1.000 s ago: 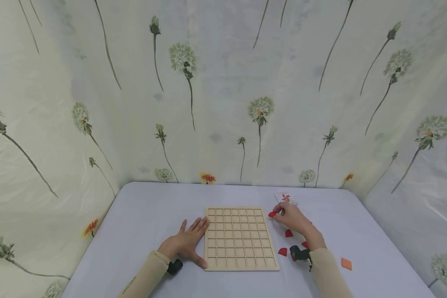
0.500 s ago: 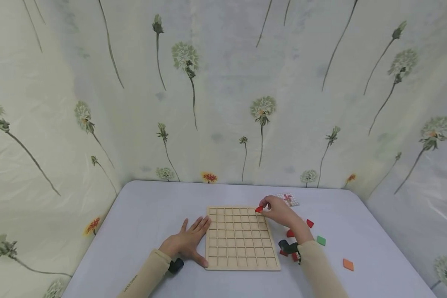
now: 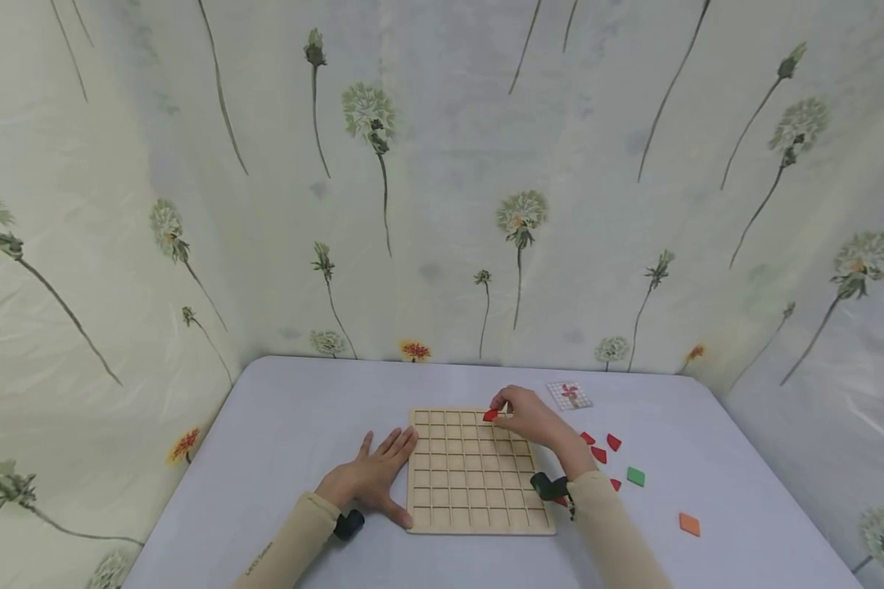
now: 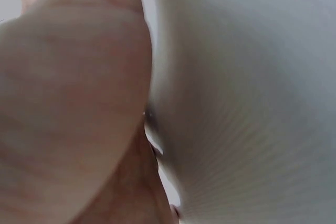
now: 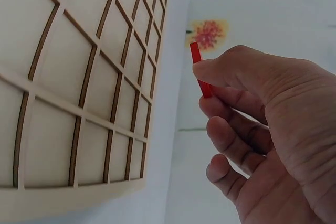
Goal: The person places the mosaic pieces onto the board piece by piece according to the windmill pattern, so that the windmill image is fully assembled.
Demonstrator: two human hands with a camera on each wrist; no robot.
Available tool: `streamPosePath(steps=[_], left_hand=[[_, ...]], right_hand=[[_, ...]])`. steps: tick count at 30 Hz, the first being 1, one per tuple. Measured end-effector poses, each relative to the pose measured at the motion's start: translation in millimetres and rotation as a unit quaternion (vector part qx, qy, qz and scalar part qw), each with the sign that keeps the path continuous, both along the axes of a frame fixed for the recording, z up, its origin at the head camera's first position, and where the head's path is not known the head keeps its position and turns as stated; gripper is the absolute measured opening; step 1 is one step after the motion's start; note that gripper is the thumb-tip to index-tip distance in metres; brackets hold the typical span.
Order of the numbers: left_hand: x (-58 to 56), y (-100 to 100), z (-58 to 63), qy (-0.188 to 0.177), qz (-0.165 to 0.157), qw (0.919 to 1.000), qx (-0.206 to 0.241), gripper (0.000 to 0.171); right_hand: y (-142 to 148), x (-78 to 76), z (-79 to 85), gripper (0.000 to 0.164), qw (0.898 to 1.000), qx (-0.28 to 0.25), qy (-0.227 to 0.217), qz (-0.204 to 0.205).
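A pale wooden grid board (image 3: 479,470) with rows of square recesses lies on the table. My left hand (image 3: 374,478) is spread flat at its left edge, fingers straight, with the fingertips and thumb right at the rim. In the left wrist view, skin of that hand (image 4: 73,103) fills the left half. My right hand (image 3: 530,417) pinches a thin red tile (image 3: 490,415) with one curved side between thumb and forefinger, over the board's far row. The right wrist view shows the tile (image 5: 200,71) edge-on, the other fingers loosely curled below it.
Several red tiles (image 3: 599,455) lie right of the board, partly behind the right forearm. A green tile (image 3: 636,476) and an orange tile (image 3: 689,524) lie farther right. A small card (image 3: 570,396) with a red pattern lies behind the board. A flowered curtain (image 3: 442,204) hangs behind the table.
My right hand has carried the red tile leftward from beside the board to above its far row. More loose tiles and the card have come into sight. My left hand has stayed put.
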State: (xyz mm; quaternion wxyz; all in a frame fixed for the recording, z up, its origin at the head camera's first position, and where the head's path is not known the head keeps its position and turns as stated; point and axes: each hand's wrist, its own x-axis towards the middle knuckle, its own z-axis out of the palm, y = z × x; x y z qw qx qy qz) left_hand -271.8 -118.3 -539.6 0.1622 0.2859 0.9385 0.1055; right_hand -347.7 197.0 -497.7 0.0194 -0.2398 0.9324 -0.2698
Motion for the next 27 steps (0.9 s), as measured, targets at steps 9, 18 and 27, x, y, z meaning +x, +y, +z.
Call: streamPosePath(steps=[9,18,27], left_hand=[[0.1,-1.2,0.8,0.000,-0.003,1.0000,0.004,0.133],[0.3,-1.2,1.1,-0.003,-0.003,1.0000,0.000,0.133],[0.0,-0.3,0.6,-0.002,-0.001,1.0000,-0.007,0.134]], right_hand=[[-14.9,-4.0,-8.8,0.015,1.000,0.016,0.007,-0.005],[-24.1,-1.9,-13.1,0.016,1.000,0.006,-0.022,-0.008],[-27.6,-4.0,-23.1,0.014,1.000,0.017,-0.005,0.013]])
